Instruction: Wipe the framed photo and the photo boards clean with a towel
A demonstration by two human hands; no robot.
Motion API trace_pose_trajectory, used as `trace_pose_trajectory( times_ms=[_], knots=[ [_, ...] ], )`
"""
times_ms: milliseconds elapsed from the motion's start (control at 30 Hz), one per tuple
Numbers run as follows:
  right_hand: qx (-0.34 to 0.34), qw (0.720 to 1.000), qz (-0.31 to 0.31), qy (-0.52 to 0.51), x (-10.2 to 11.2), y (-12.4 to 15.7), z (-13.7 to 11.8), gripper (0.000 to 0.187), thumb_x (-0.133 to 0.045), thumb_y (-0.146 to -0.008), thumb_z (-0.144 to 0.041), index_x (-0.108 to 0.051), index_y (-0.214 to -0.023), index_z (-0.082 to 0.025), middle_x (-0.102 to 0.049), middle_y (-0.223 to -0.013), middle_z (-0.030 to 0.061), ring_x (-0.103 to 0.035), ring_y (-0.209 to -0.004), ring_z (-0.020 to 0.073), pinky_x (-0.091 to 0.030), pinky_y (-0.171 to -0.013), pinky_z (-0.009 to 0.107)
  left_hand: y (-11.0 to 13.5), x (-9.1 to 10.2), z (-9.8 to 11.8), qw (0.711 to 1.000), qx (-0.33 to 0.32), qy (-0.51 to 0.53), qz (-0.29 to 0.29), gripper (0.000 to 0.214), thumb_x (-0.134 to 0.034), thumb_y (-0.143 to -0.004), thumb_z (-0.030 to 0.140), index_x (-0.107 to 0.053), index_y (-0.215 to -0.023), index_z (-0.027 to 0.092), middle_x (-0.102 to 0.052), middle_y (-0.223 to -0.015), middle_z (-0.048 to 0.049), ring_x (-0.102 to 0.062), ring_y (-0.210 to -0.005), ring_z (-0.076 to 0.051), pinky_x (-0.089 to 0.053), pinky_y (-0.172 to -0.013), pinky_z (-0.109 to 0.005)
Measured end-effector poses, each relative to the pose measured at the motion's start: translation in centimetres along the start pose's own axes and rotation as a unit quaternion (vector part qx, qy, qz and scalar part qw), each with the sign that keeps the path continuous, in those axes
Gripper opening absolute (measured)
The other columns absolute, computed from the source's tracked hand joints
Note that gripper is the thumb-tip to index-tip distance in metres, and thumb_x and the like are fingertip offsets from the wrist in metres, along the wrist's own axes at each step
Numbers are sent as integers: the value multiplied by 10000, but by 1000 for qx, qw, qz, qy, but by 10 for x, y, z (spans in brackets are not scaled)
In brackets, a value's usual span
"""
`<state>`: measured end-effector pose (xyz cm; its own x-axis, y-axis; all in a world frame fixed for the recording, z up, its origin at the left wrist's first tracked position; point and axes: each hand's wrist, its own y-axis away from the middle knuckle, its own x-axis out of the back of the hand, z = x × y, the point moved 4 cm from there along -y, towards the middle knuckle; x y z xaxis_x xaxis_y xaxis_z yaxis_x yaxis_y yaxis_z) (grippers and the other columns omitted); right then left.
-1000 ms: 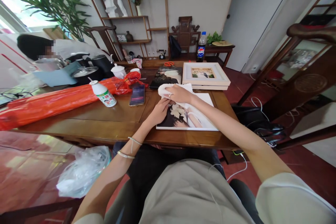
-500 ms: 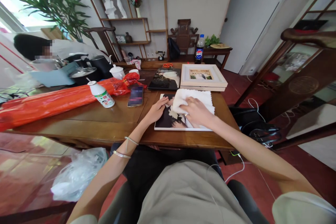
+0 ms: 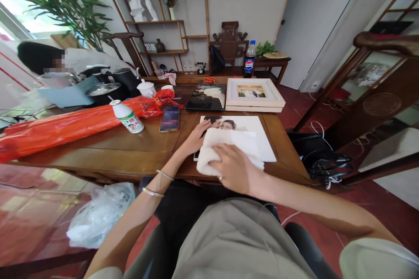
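Observation:
A flat photo print (image 3: pixel 258 133) lies on the wooden table (image 3: pixel 144 144) in front of me. My right hand (image 3: pixel 234 168) presses a white cloth (image 3: pixel 229 146) onto the print's near edge, fingers curled over the cloth. My left hand (image 3: pixel 196 136) lies flat with fingers stretched out on the print's left edge, steadying it. Most of the print's lower half is hidden under the cloth and my hands.
Behind the print lie a dark photo print (image 3: pixel 207 96) and a white framed picture (image 3: pixel 252 93). A phone (image 3: pixel 170 118), a small bottle (image 3: pixel 127 116) and a long orange plastic bag (image 3: pixel 65 127) sit left. Another person (image 3: pixel 49 59) sits far left. A plastic bag (image 3: pixel 101 213) is on the floor.
My right hand has dragged the cloth from the print's far end down to its near edge, uncovering the upper part. My left hand stays on the left edge.

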<state>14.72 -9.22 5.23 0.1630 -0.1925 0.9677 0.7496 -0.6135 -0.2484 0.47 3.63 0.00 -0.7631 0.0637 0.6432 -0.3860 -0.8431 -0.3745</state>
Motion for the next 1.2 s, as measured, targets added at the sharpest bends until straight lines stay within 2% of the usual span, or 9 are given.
trace_pose_trajectory(
  times_ms=[100,233,333,433,600,700,833,1067,1200],
  knots=[
    [-30,999,-13,-23,1,-6,47,372,-604,-703,-167,-646,-1072,-192,-567,-1181,142,-458,-1131,296,-383,-914,412,0,-2,3,999,2,-39,-6,462,-411,-895,296,-498,-1306,103,-417,-1433,-155,-327,-1367,-231,-244,-1140,-415],
    [-80,997,-12,8,-1,-21,110,341,-554,-790,-210,-634,-1120,-174,-592,-1149,149,-485,-1119,297,-399,-897,406,0,-3,5,997,5,-72,-8,442,-377,-911,278,-488,-1313,133,-419,-1438,-130,-317,-1372,-215,-232,-1142,-430],
    [-101,994,-8,36,-5,-30,132,316,-525,-835,-246,-635,-1122,-170,-595,-1145,159,-498,-1103,305,-407,-874,415,0,-4,7,997,3,-79,-6,442,-370,-913,274,-495,-1310,126,-414,-1440,-132,-319,-1371,-216,-227,-1145,-420],
    [-84,995,-1,58,-8,-30,119,298,-534,-824,-205,-652,-1092,-154,-575,-1177,179,-481,-1122,320,-389,-898,438,0,-4,7,997,11,-82,-9,439,-363,-917,272,-505,-1305,122,-407,-1446,-132,-316,-1372,-222,-219,-1147,-419],
    [51,998,0,22,-6,-1,50,329,-579,-760,-155,-666,-1077,-174,-525,-1247,180,-425,-1203,334,-337,-972,475,-1,-3,5,997,25,-63,-21,442,-370,-907,258,-516,-1303,126,-399,-1452,-123,-319,-1372,-218,-226,-1146,-405],
    [96,995,3,-12,0,17,29,337,-612,-718,-169,-675,-1049,-178,-483,-1314,181,-376,-1256,348,-298,-1010,494,-2,-3,4,998,41,-54,-19,442,-387,-899,264,-526,-1297,132,-405,-1448,-123,-328,-1367,-229,-249,-1136,-414],
    [78,996,-7,-40,8,11,49,365,-586,-712,-140,-663,-1067,-180,-516,-1293,171,-450,-1194,308,-342,-976,466,-2,-5,7,997,27,-73,6,426,-387,-903,266,-538,-1286,158,-436,-1429,-112,-359,-1349,-235,-280,-1120,-433],
    [-11,1000,-13,0,-1,-43,117,283,-541,-778,-188,-656,-1035,-166,-620,-1004,132,-527,-974,275,-410,-822,390,-2,-7,6,996,21,-86,25,418,-351,-927,286,-534,-1274,140,-466,-1404,-122,-375,-1338,-224,-267,-1126,-434],
    [-19,1000,-3,17,-9,-52,123,267,-549,-791,-209,-655,-1029,-152,-595,-1091,146,-482,-1042,291,-395,-832,401,-1,-6,6,996,10,-83,36,418,-343,-924,261,-507,-1290,143,-481,-1392,-117,-388,-1329,-212,-274,-1125,-433]
  ],
)
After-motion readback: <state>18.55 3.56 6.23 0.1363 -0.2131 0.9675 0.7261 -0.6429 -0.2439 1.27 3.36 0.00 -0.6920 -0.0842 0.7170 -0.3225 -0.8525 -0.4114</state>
